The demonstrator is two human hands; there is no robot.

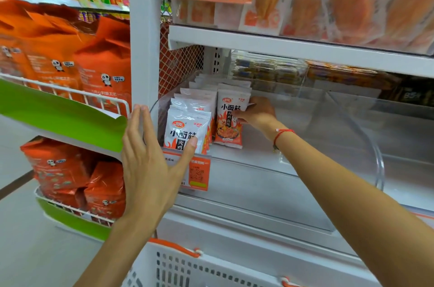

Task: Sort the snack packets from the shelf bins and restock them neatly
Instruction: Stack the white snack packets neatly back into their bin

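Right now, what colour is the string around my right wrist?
Red, seen in the head view: the bracelet circles the right hand's wrist.

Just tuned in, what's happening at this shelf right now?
A person is restocking white-and-orange snack packets in a clear shelf bin. The right hand has its grip on the front packet of the right row, standing it upright. The left hand is open, thumb touching the front packet of the left row. Most of the bin to the right holds no packets. A white basket sits below.

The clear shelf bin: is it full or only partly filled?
Partly filled: the clear shelf bin holds white snack packets only at its left end; the rest shows bare floor.
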